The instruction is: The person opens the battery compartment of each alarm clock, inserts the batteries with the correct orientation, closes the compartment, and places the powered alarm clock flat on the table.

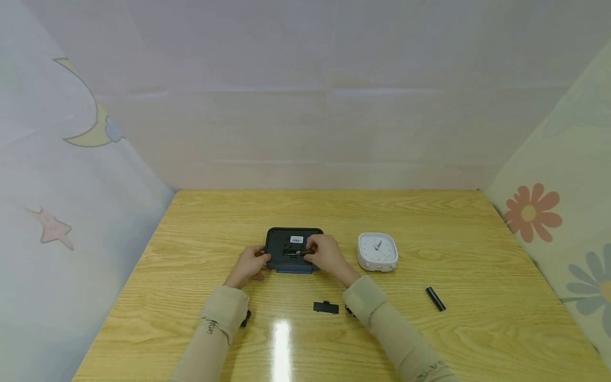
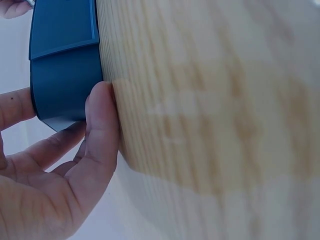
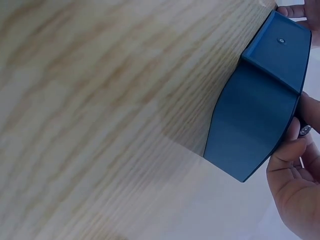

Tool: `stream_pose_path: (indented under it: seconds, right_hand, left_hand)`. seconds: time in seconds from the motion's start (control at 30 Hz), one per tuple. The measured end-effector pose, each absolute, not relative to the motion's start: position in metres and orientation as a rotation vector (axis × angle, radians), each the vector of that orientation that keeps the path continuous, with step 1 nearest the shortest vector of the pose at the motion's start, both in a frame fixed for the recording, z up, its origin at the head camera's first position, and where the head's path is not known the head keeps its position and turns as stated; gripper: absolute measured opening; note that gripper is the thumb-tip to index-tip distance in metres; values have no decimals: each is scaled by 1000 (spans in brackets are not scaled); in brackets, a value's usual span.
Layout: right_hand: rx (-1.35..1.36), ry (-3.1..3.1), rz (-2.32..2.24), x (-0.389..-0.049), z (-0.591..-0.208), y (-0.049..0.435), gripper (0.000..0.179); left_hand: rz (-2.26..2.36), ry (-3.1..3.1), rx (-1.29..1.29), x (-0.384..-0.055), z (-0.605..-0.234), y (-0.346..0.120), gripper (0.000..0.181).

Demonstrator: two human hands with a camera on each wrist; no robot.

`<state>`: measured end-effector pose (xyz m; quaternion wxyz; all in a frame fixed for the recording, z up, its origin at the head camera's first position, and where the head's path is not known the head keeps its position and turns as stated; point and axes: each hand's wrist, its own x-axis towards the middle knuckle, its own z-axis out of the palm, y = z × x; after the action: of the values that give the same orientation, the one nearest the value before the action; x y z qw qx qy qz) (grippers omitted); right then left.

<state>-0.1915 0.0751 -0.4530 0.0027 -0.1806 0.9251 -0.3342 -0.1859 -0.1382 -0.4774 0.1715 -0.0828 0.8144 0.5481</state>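
Note:
A flat black device (image 1: 281, 239) with rounded corners lies back side up on the table, a white barcode label on it and a narrow battery slot near its middle. Its blue-looking edge fills part of the left wrist view. At the device's left edge, my left hand (image 1: 251, 261) grips it between thumb and fingers. My right hand (image 1: 326, 254) pinches a dark battery (image 3: 305, 130) over the right part of the slot; its round metal end shows in the right wrist view. Fingers partly cover the slot, so how far the battery sits in it cannot be told.
Right of the device stands a white analogue clock (image 1: 377, 252). A black battery cover (image 1: 326, 307) lies in front, and a dark battery-like cylinder (image 1: 435, 298) farther right. Small dark pieces (image 1: 245, 319) peek out beside both sleeves. Printed cloth (image 1: 71, 223) hangs around the table.

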Motion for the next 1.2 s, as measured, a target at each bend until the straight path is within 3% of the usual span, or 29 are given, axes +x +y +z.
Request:
stream_pose_path:
  seconds: [1.2]
  right_hand:
    - [-651,2919,-906,-190,-451,66,12]
  left_hand:
    - [1582,2290,-223,-185,-476,-139,47]
